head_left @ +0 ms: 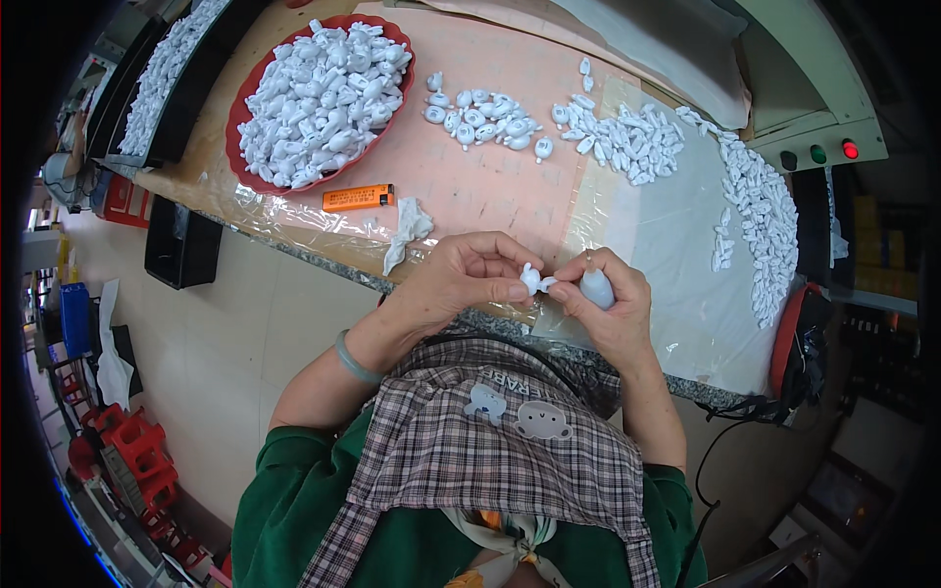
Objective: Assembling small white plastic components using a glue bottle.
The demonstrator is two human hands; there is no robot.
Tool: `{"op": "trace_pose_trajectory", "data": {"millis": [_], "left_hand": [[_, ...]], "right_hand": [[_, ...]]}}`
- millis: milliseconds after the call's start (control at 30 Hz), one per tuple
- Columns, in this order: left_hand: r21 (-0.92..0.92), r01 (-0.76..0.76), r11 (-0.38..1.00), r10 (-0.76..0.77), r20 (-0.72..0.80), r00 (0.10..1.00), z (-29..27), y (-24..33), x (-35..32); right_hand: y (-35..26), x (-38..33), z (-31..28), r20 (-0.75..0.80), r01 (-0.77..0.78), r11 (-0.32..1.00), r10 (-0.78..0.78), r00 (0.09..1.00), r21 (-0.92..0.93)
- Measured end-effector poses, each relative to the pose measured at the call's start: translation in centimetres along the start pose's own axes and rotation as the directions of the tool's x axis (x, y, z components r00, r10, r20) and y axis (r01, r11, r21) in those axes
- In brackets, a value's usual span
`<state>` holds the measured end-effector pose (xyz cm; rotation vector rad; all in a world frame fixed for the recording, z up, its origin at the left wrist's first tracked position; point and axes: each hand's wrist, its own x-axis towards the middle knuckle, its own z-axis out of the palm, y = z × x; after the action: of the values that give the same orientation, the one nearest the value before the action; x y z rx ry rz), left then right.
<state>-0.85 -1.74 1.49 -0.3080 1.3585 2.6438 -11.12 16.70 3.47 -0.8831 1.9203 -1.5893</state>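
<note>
Over the table's near edge, my left hand (453, 282) pinches a small white rounded figure part (530, 278) between thumb and fingertips. My right hand (625, 312) is closed around a pale squeeze bottle (597, 289) with a narrow tip pointing away from me. Its thumb and forefinger also pinch a smaller white part (547, 284), which meets the rounded one; whether they are joined I cannot tell. Beyond my hands lie a loose group of white round-headed parts (490, 120) and a pile of small white elongated parts (632, 142).
A red scalloped bowl (235, 137) heaped with white parts stands at the back left. Near it lie an orange lighter (358, 198) and a crumpled white tissue (408, 231). More white pieces (765, 225) line the right side. A machine housing (833, 108) overhangs the back right.
</note>
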Motion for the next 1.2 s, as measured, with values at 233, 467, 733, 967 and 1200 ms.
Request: {"op": "trace_pose_trajectory", "data": {"millis": [233, 467, 733, 967, 1200], "left_hand": [[0.018, -0.029, 0.999, 0.028, 0.046, 0.999, 0.3, -0.3, -0.6], [0.004, 0.003, 1.000, -0.003, 0.051, 0.999, -0.3, -0.8, -0.3], [0.135, 0.049, 0.990, -0.060, 0.074, 0.995, -0.2, -0.1, -1.0], [0.059, -0.107, 0.993, 0.097, 0.142, 0.985, -0.1, -2.1, -1.2], [0.081, -0.145, 0.986, 0.133, 0.135, 0.982, -0.3, -2.9, -0.4]], "right_hand": [[0.1, -0.9, 0.9, 0.033, 0.044, 0.989, -0.049, 0.998, 0.139], [1.0, -1.2, 1.2, 0.063, 0.067, 0.977, -0.082, 0.995, 0.204], [0.9, -1.9, 1.9, 0.002, 0.014, 0.972, -0.015, 1.000, 0.235], [1.5, -3.5, 1.9, -0.016, 0.050, 0.977, -0.047, 0.999, 0.207], [1.1, -2.4, 1.4, -0.039, 0.180, 0.978, -0.185, 0.982, -0.106]]}}
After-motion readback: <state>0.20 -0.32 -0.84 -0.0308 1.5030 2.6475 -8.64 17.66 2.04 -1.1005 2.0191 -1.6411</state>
